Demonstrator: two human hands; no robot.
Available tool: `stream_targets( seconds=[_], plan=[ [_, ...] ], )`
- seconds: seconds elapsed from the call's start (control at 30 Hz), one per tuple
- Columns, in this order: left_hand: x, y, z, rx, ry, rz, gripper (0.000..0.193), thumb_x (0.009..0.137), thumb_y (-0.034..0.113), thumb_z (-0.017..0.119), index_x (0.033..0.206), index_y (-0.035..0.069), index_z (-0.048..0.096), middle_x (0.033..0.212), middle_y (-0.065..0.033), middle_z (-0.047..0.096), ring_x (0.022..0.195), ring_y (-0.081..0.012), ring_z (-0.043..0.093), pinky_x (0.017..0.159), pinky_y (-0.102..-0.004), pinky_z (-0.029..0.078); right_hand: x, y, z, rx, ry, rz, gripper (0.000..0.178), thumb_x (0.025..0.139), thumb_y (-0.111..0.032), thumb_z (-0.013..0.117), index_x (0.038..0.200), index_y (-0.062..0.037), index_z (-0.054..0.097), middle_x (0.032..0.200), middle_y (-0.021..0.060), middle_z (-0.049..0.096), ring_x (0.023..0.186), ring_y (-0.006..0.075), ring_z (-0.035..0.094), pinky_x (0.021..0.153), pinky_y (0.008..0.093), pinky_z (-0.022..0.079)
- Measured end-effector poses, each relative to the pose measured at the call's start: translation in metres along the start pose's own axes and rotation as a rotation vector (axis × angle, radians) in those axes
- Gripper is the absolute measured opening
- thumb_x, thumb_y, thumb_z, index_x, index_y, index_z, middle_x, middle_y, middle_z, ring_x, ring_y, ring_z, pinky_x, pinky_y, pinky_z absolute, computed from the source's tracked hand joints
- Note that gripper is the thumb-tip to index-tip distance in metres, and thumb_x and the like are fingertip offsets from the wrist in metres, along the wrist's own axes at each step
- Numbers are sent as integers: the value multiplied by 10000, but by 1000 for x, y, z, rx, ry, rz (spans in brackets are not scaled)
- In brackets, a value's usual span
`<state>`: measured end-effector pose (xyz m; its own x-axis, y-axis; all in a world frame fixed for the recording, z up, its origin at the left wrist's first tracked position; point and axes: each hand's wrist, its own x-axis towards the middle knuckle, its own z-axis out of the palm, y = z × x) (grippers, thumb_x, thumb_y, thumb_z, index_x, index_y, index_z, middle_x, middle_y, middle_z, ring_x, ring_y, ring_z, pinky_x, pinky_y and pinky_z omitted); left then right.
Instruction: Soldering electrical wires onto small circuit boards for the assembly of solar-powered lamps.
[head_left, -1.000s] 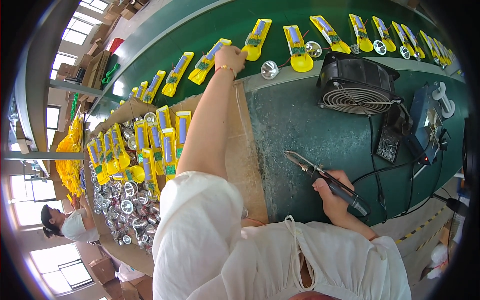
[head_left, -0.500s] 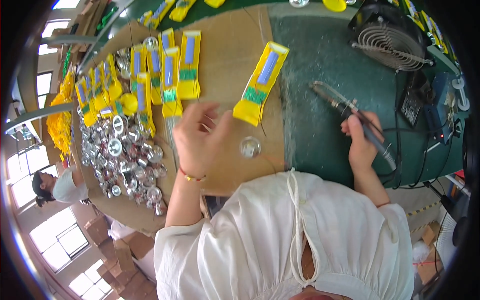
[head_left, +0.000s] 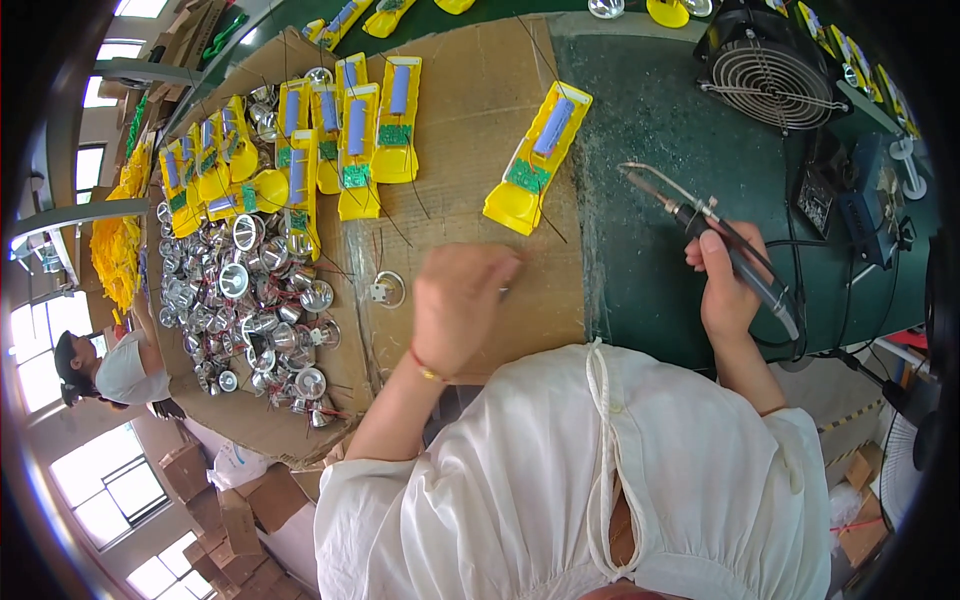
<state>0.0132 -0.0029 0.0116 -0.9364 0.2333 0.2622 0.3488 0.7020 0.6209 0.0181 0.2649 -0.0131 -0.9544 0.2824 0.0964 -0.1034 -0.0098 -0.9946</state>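
My left hand (head_left: 458, 305) is over the cardboard with its fingers curled together. A small shiny bit shows at its fingertips, but what the fingers hold is hidden. Left of that hand lies a single lamp reflector (head_left: 388, 290), rim showing. Beyond the fingers rests a yellow plastic housing (head_left: 538, 160), fitted with a blue cylindrical cell, a green circuit board and loose wires. My right hand (head_left: 728, 280) grips a soldering iron (head_left: 745, 265) with a thin metal tube along it, its tip pointing up and left above the green mat (head_left: 660, 130).
Silvery reflectors (head_left: 250, 310) are heaped at the left, with several filled yellow housings (head_left: 355, 150) behind them. A fan with a wire guard (head_left: 775, 90) stands at the far right, near a blue soldering station (head_left: 870, 220). Cables trail beside my right hand. Another person (head_left: 110, 370) is at the left.
My left hand has moved right and nearer to me, uncovering one reflector and covering the spot where another lay. The right hand still holds the soldering iron, nearly unmoved. The view has shifted slightly.
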Motion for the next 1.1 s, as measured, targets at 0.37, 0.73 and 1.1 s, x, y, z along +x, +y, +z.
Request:
stream_targets(
  seconds=[0.37,0.73,1.1],
  plan=[
    [41,-26,12,-173,87,-193,89,752,63,663,762,-18,629,757,-90,556,627,-194,551,583,-276,454,2,-7,50,-156,-256,-108,160,800,-64,625,882,43,538,709,103,615,620,122,591,571,235,482],
    [44,-30,13,-285,22,-313,95,759,63,666,769,-23,627,795,-81,556,624,-150,547,559,-252,442,3,-1,53,-209,-251,-150,142,771,-70,665,837,14,572,675,55,619,570,73,561,525,208,443],
    [44,-28,12,-285,21,-325,88,758,64,667,767,-16,630,794,-78,556,622,-150,549,553,-254,440,-1,-5,45,-67,-157,-32,179,794,-81,648,891,31,548,710,90,635,630,106,598,573,224,472]
  ],
)
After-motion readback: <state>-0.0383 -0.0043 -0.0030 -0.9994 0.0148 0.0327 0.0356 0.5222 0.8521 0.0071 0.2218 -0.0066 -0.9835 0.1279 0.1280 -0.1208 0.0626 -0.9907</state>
